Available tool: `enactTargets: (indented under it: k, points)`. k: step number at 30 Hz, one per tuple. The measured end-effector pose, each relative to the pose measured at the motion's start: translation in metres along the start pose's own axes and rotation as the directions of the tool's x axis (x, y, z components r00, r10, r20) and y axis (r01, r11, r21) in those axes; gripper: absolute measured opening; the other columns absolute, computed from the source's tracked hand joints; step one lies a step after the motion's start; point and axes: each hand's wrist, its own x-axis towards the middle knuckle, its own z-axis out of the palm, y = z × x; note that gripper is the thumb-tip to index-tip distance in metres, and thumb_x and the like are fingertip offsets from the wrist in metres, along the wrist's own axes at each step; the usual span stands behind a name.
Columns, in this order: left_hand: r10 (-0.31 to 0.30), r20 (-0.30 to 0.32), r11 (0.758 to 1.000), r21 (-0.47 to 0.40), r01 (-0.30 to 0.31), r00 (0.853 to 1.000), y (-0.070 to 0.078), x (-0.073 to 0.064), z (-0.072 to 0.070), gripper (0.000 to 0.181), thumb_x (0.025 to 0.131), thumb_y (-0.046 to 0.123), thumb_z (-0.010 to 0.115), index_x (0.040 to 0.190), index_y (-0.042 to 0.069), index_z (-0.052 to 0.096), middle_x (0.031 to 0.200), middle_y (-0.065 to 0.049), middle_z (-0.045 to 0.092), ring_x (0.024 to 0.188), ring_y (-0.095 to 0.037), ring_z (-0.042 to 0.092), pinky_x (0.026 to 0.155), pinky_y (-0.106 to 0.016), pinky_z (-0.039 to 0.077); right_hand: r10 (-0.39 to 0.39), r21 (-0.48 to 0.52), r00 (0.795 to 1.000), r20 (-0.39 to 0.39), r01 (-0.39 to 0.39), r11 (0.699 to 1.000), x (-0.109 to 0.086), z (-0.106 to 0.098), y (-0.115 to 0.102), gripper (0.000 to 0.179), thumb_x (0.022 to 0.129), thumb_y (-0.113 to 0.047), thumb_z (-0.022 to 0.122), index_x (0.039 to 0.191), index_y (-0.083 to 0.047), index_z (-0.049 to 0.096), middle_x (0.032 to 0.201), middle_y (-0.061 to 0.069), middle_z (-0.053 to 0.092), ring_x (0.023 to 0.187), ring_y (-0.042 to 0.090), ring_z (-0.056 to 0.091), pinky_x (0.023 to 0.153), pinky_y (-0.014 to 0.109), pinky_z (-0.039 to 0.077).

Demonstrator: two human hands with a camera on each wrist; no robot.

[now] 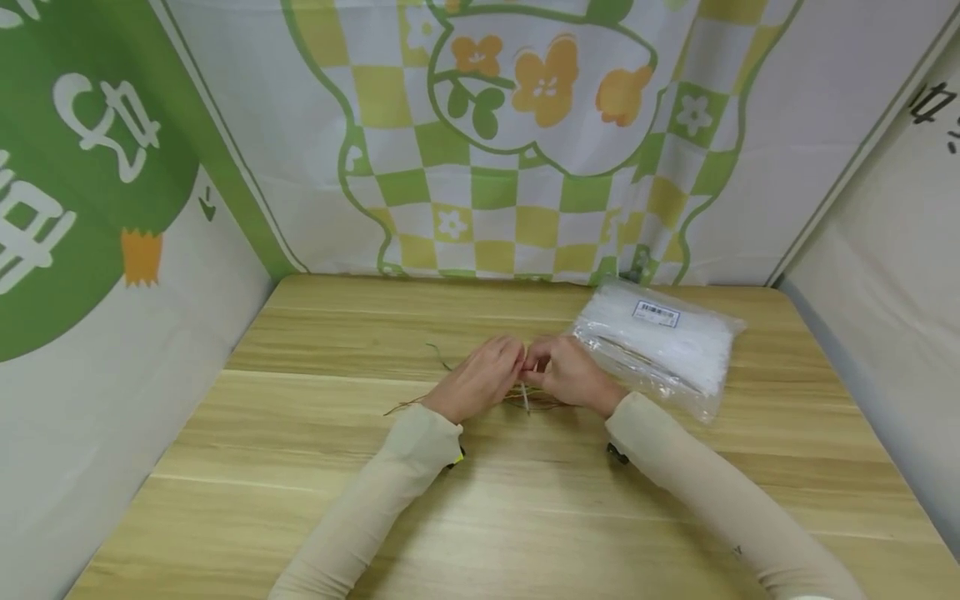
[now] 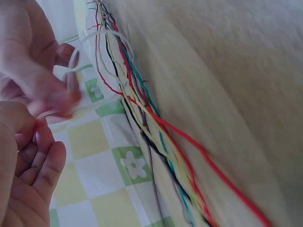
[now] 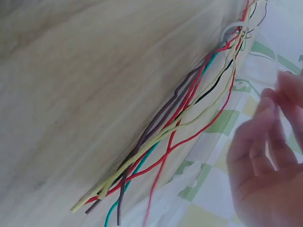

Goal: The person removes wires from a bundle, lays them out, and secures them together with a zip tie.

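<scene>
A bundle of thin coloured wires, red, yellow, black, green and grey-brown, lies on the table between both hands. Looped around it is a white cable tie, whose loop stands wide and loose. My left hand pinches the tie with thumb and forefinger above the wires. Fingertip to fingertip with it, my right hand pinches the tie too; its fingers blur in the left wrist view. The fingers hide where the tie's two ends meet. A short white strip shows below the hands in the head view.
A clear plastic bag of white cable ties with a barcode label lies just beyond the right hand. Wire ends stick out left of the left hand. A printed curtain hangs at the wooden table's back edge.
</scene>
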Motion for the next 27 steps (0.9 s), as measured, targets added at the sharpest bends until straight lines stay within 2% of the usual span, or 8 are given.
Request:
enactTargets:
  k: [4,8,11,13,16,19,23,27]
  points:
    - [0.002,0.005,1.0,-0.009,-0.002,1.0,0.001,0.0,-0.003,0.008,0.109,0.004,0.053,0.106,0.004,0.06,0.097,-0.006,0.062,0.085,-0.017,0.057,0.074,-0.028,0.053,0.014,-0.03,1.0,0.025,-0.013,0.999,0.003,0.002,0.001,0.013,0.09,-0.017,0.085,0.081,-0.012,0.076,0.078,0.0,0.074,0.067,0.007,0.062,0.06,0.022,0.049]
    - [-0.061,0.05,0.995,-0.076,0.065,0.997,0.003,0.0,-0.009,0.008,0.11,0.007,0.054,0.106,0.005,0.06,0.098,-0.005,0.062,0.088,-0.017,0.058,0.078,-0.03,0.053,0.007,-0.001,1.0,0.023,-0.007,1.0,0.003,0.001,0.001,0.01,0.092,-0.014,0.083,0.083,-0.012,0.078,0.083,0.0,0.076,0.074,0.01,0.068,0.067,0.025,0.054]
    - [-0.122,0.09,0.982,-0.131,0.133,0.988,0.005,0.001,-0.013,0.006,0.109,0.012,0.058,0.109,0.006,0.06,0.103,-0.004,0.063,0.093,-0.018,0.06,0.082,-0.032,0.054,0.011,0.026,1.0,0.027,-0.011,1.0,0.002,0.0,0.002,0.01,0.092,-0.011,0.082,0.083,-0.012,0.078,0.085,0.001,0.077,0.077,0.01,0.069,0.071,0.027,0.056]
    - [-0.143,0.099,0.977,-0.146,0.157,0.985,0.006,0.001,-0.012,0.007,0.108,0.014,0.061,0.111,0.007,0.062,0.106,-0.005,0.065,0.096,-0.019,0.062,0.084,-0.032,0.056,0.011,0.035,1.0,0.025,-0.012,0.999,0.0,-0.001,0.002,0.009,0.092,-0.01,0.082,0.083,-0.011,0.078,0.085,0.002,0.077,0.077,0.01,0.07,0.072,0.028,0.057]
    - [-0.171,0.076,0.973,-0.142,0.181,0.982,0.006,0.003,-0.006,0.007,0.106,0.014,0.064,0.109,0.007,0.065,0.106,-0.004,0.069,0.096,-0.018,0.065,0.084,-0.031,0.057,0.007,0.047,1.0,0.013,-0.008,0.999,-0.001,-0.001,0.004,0.009,0.092,-0.009,0.081,0.084,-0.01,0.078,0.086,0.002,0.078,0.078,0.011,0.071,0.074,0.028,0.058]
    - [-0.174,0.031,0.976,-0.125,0.177,0.984,0.007,0.005,-0.002,0.004,0.105,0.011,0.065,0.103,0.008,0.066,0.1,-0.003,0.069,0.089,-0.016,0.064,0.079,-0.03,0.055,-0.008,0.071,1.0,-0.008,0.008,0.997,-0.002,-0.001,0.005,0.009,0.092,-0.007,0.081,0.084,-0.009,0.078,0.087,0.003,0.079,0.079,0.013,0.073,0.075,0.028,0.059]
    - [-0.153,-0.028,0.984,-0.1,0.15,0.988,0.009,0.009,0.001,0.009,0.104,0.007,0.065,0.095,0.008,0.063,0.092,-0.003,0.067,0.083,-0.017,0.062,0.075,-0.031,0.054,0.002,0.104,1.0,-0.025,0.001,0.995,-0.002,-0.002,0.005,0.011,0.092,-0.005,0.081,0.082,-0.008,0.077,0.085,0.004,0.078,0.077,0.013,0.072,0.073,0.028,0.059]
    - [-0.136,-0.064,0.986,-0.105,0.129,0.989,0.01,0.011,0.003,0.011,0.102,0.002,0.066,0.093,0.006,0.063,0.089,-0.004,0.066,0.083,-0.019,0.064,0.075,-0.032,0.055,-0.001,0.078,1.0,-0.023,0.003,0.997,-0.001,-0.003,0.006,0.015,0.091,-0.008,0.083,0.079,-0.011,0.074,0.084,0.002,0.077,0.075,0.01,0.07,0.072,0.026,0.056]
